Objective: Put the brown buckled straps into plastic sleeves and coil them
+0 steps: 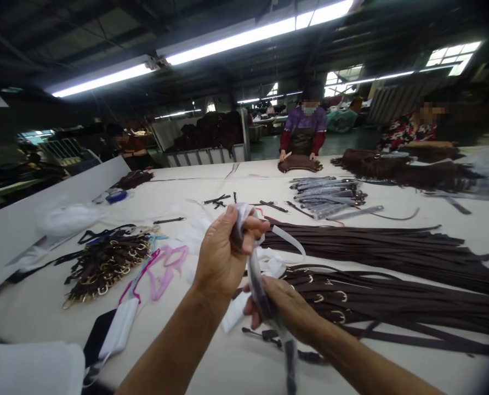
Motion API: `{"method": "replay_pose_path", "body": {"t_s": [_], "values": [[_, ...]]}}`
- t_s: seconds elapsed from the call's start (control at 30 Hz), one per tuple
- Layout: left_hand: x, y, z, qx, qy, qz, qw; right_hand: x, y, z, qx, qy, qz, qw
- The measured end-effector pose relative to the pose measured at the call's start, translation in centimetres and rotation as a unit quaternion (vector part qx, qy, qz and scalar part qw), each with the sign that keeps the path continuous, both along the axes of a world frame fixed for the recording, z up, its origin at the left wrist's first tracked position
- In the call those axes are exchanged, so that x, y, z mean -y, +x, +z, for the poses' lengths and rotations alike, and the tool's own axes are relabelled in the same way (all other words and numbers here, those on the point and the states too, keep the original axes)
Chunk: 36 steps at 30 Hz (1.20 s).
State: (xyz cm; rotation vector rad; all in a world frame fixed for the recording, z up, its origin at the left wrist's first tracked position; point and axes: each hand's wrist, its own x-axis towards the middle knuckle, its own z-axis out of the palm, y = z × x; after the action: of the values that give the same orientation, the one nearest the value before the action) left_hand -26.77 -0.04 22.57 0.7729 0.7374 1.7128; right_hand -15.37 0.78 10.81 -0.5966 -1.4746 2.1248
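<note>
A dark strap in a clear, whitish wrapping (257, 280) runs from my raised left hand down past my right hand to the bottom edge. My left hand (225, 247) is closed around its folded upper end. Lower down, my right hand (279, 307) has its fingers wrapped round the strap's middle. White wrapping pieces (272, 262) lie behind the hands. Beside my right hand are long brown straps with gold rings (351, 293), and beyond them a row of plain brown straps (363, 247).
At left lie a pile of short ringed straps (108, 263), pink ribbon (166, 269) and a white power bank (119, 329). Wrapped straps (327, 195) are stacked farther back. Across the table a person in purple (306, 123) handles a brown piece; others sit left and right.
</note>
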Motion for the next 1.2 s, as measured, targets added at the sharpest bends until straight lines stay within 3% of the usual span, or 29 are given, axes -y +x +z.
{"method": "replay_pose_path", "body": {"t_s": [0.07, 0.17, 0.27, 0.33, 0.4, 0.47, 0.57, 0.6, 0.67, 0.73, 0.77, 0.8, 0.87, 0.9, 0.93, 0.97, 1.07, 1.13, 1.2], "values": [[-1.1, -0.2, 0.5, -0.023, -0.017, -0.001, 1.0, 1.2, -0.9, -0.2, -0.035, 0.006, -0.126, 0.991], [-1.5, 0.3, 0.8, -0.062, -0.023, -0.019, 0.998, 0.4, -1.5, -0.3, 0.009, 0.153, -0.272, 0.95], [-1.3, 1.0, 2.1, -0.11, 0.037, -0.034, 0.993, -2.0, -1.7, -0.7, 0.08, 0.325, -0.353, 0.874], [-1.3, 1.1, 4.0, -0.169, 0.094, -0.024, 0.981, -4.1, -1.9, -0.2, 0.094, 0.382, -0.365, 0.844], [-1.6, 1.0, 6.6, -0.235, 0.155, 0.013, 0.959, -6.1, -2.3, 1.2, 0.082, 0.368, -0.363, 0.852], [-2.2, 0.5, 9.4, -0.291, 0.223, 0.065, 0.928, -7.2, -2.7, 3.0, 0.035, 0.302, -0.35, 0.886], [-3.4, -1.3, 11.6, -0.368, 0.319, 0.151, 0.86, -6.4, -2.4, 5.2, -0.037, 0.217, -0.234, 0.947], [-4.0, -2.2, 11.3, -0.413, 0.331, 0.181, 0.829, -5.5, -1.9, 5.6, -0.034, 0.207, -0.181, 0.961], [-5.1, -4.2, 9.0, -0.541, 0.309, 0.228, 0.749, -3.5, 0.2, 6.2, 0.016, 0.194, -0.103, 0.975], [-5.9, -5.9, 4.6, -0.676, 0.249, 0.229, 0.655, -1.9, 2.9, 7.1, 0.079, 0.209, -0.097, 0.97], [-5.9, -6.2, 2.0, -0.728, 0.213, 0.196, 0.622, -1.7, 4.3, 7.8, 0.103, 0.235, -0.112, 0.96], [-5.6, -6.2, -0.6, -0.742, 0.193, 0.171, 0.619, -2.0, 5.6, 8.6, 0.124, 0.278, -0.133, 0.943], [-3.8, -5.2, -4.9, -0.746, 0.163, 0.103, 0.637, -4.1, 7.6, 10.3, 0.167, 0.379, -0.183, 0.892], [-2.6, -4.2, -6.4, -0.736, 0.158, 0.068, 0.655, -5.8, 8.3, 10.8, 0.19, 0.417, -0.198, 0.866], [-1.1, -3.1, -7.2, -0.716, 0.15, 0.023, 0.681, -7.5, 8.8, 11.0, 0.212, 0.439, -0.195, 0.851], [0.3, -2.0, -7.5, -0.673, 0.133, -0.041, 0.726, -9.2, 9.1, 10.7, 0.226, 0.445, -0.169, 0.85], [3.2, 0.4, -6.2, -0.411, 0.019, -0.205, 0.888, -11.6, 8.5, 7.6, 0.226, 0.36, 0.018, 0.905], [3.3, 0.9, -4.5, -0.182, -0.043, -0.19, 0.964, -10.2, 6.8, 4.1, 0.193, 0.207, 0.135, 0.95], [2.3, 0.8, -3.0, 0.001, -0.059, -0.115, 0.992, -7.2, 4.7, 0.6, 0.11, 0.029, 0.157, 0.981]]}}
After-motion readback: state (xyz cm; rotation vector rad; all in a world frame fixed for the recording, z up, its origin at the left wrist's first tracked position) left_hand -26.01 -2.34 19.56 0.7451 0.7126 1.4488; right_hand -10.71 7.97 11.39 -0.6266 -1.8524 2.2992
